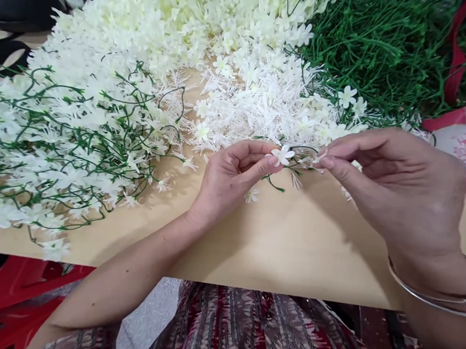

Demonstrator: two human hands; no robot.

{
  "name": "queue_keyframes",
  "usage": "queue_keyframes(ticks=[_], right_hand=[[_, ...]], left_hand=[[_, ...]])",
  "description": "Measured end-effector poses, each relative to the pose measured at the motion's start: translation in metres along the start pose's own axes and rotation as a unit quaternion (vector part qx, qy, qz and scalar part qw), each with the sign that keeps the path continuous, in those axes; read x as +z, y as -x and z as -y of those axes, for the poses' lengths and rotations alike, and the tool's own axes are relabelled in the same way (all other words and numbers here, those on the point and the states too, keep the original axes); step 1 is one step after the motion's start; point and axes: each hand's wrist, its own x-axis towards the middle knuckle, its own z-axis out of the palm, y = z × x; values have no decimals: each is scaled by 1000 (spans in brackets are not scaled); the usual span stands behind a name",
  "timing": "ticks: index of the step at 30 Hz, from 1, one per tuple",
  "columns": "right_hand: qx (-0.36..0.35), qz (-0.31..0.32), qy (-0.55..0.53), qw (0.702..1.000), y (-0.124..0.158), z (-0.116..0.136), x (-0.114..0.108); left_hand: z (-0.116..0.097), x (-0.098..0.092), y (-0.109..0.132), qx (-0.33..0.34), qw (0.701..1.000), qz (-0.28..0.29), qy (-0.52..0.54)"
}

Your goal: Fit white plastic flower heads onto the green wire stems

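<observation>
My left hand [241, 176] pinches a white artificial flower [283, 155] between thumb and forefinger, in front of the heaps. From it a thin green stem runs right toward my right hand [395, 183], whose thumb and forefinger close on a small white stamen piece [319, 158]. Whether that piece touches the stem is hard to tell. Just behind both hands spreads a pile of loose white stamen pieces [260, 108] with a few flowers among them. A loose flower [252, 195] lies on the table below my left fingers.
Green-stemmed white flowers [73, 149] are heaped on the left, and pale loose petals [172, 23] at the back. Bare green stems [380, 50] pile up at the back right, beside a red-and-white bag [465, 148]. A red stool [28, 287] stands below the tan table [287, 251].
</observation>
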Motion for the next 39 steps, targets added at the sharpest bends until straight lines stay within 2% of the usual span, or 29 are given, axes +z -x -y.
queue_keyframes(ticks=[2,5,11,15,19,24,28,31,36,39], right_hand=[[-5,-39,-108,993,3,6,9],[-37,-47,-160,985,8,9,21],[-98,-47,-126,986,14,0,29],[-111,-17,-82,990,15,-5,28],[-76,-9,-87,993,17,-4,31],[18,-15,-152,988,20,-2,37],[4,-24,-141,990,21,-3,38],[11,-30,-113,993,20,-7,35],[38,53,-113,991,14,-13,28],[22,68,-102,992,11,-14,25]], left_hand=[[-1,2,1,-14,1000,8,2],[-1,4,3,-28,999,29,8],[0,7,6,-41,997,68,6],[4,6,6,-32,997,72,5],[9,5,5,0,997,76,11],[11,4,6,39,996,56,-65],[9,4,7,37,995,66,-68],[6,5,8,60,993,67,-80],[6,4,11,126,974,68,-175],[7,5,14,166,962,75,-203]])
